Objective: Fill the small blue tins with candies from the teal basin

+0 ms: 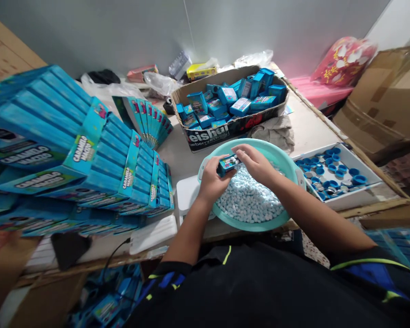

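Note:
My left hand (213,180) is wrapped around a small blue candy container (228,163) with a printed label, held tilted above the basin. At the container's right end, my right hand (254,164) is closed, with its fingertips against the opening and a few white candies showing there. Underneath both hands stands a turquoise basin (249,226), part-filled with small white and pale blue candies (251,200). My right hand hides part of the candies and of the basin's far side.
A cardboard box (208,142) behind the basin holds many blue containers. Round blue caps (331,168) lie in a white tray (362,192) at right. Stacked blue display boxes (89,150) stand at left. A white scale-like device (187,193) sits beside the basin; a grey cloth (275,132) lies behind it.

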The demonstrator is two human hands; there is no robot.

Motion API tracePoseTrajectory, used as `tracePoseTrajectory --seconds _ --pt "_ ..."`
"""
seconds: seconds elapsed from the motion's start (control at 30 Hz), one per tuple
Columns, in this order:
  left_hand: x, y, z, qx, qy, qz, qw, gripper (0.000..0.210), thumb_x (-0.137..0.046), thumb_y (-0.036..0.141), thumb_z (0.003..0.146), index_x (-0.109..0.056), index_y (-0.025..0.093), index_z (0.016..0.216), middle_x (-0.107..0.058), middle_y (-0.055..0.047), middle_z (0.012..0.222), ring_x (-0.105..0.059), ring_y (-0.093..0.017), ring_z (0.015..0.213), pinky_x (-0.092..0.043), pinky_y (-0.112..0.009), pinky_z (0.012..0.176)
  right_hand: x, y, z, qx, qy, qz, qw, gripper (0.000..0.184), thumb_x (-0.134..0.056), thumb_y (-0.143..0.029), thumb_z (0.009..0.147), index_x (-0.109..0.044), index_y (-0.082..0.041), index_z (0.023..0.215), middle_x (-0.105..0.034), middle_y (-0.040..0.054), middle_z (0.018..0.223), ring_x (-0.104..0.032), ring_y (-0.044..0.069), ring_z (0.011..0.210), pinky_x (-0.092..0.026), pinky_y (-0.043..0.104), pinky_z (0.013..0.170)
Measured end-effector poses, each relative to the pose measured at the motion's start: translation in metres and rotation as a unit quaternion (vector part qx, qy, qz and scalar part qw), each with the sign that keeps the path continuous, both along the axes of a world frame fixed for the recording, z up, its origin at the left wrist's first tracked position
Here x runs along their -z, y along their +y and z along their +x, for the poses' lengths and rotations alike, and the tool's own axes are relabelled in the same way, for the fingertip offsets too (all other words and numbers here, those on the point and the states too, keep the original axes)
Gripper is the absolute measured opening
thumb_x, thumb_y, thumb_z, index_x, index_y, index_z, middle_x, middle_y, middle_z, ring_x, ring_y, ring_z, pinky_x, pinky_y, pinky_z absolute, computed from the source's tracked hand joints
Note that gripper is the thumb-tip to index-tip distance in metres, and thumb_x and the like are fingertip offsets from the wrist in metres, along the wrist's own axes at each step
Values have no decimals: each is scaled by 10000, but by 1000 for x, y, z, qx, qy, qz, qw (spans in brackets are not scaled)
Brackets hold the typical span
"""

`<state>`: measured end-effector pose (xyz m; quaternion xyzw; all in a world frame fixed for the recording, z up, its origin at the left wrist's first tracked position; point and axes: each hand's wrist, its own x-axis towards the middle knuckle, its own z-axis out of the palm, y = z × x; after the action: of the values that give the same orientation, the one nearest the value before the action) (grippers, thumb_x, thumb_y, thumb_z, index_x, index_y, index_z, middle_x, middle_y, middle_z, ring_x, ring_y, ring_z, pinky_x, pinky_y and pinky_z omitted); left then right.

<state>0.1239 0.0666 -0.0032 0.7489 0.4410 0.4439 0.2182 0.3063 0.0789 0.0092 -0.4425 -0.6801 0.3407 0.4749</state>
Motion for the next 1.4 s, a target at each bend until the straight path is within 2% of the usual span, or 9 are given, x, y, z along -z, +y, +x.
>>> tracePoseTrajectory --seconds 0.17,0.4,0.8,0.93,1.07,1.17,1.27,1.33,1.4 --pt "0 -2 1 6 13 36 999 343 -758 310 870 -640 205 1174 -707 -80 1126 -661 -237 1076 -539 -407 963 -5 -3 0 -64 -55 40 996 257 -591 -419 973 -694 -237 1122 -692 91 1129 -628 264 1098 -492 407 962" --pt "-2 -5 -1 -8 -9 10 1000 405 -784 285 843 -645 236 1220 -701 -77 1165 -661 -244 1110 -535 -430 986 -3 1 2 -6 -22 46 999 206 -573 -355 962 -715 -226 1039 -698 88 1033 -646 247 984 -524 381 810" --pt "0 -3 -1 -29 -2 -3 1000 394 -794 249 814 -663 218 1184 -713 -91 1152 -669 -267 1112 -535 -473 1005 2 5 2 27 -4 23 999 168 -617 -316 857 -740 -206 889 -703 94 1001 -661 234 920 -544 355 739" --pt "-1 -3 -2 -15 0 -4 1000 401 -801 258 812 -664 215 1186 -717 -87 1148 -674 -261 1101 -541 -468 996 3 8 4 35 62 -62 996 196 -728 -373 763 -727 -198 852 -713 61 873 -653 207 800 -529 347 719" --pt "-2 -6 -1 8 6 0 1000 415 -807 318 821 -661 221 1198 -716 -83 1144 -684 -253 1083 -573 -445 951 6 15 8 0 161 -186 969 387 -848 -423 621 -683 -195 887 -698 45 808 -626 179 721 -496 310 648" --pt "-3 -11 -2 -17 -27 10 999 428 -790 373 847 -653 227 1225 -706 -90 1171 -691 -245 1085 -593 -413 920 8 19 11 -24 210 -226 951 430 -760 -567 742 -655 -205 950 -691 74 888 -629 181 734 -496 311 628" --pt "-7 -17 -12 -95 -73 28 992 453 -782 394 859 -637 236 1258 -692 -98 1218 -695 -241 1095 -598 -397 932 12 18 12 -26 114 -209 971 403 -553 -592 917 -660 -206 962 -689 117 960 -657 226 822 -532 357 695" --pt "-12 -20 -26 -143 -99 25 984 486 -802 383 839 -635 234 1270 -696 -94 1221 -706 -241 1079 -601 -401 948 15 12 11 -23 -70 -157 985 336 -579 -514 935 -688 -202 999 -678 139 1065 -661 262 915 -542 405 810" --pt "-16 -22 -47 -172 -112 11 979 492 -829 360 804 -654 218 1240 -713 -86 1178 -719 -243 1047 -603 -407 954 18 4 9 -50 -257 -120 958 316 -683 -442 895 -713 -201 1096 -643 158 1185 -653 298 989 -523 444 902"
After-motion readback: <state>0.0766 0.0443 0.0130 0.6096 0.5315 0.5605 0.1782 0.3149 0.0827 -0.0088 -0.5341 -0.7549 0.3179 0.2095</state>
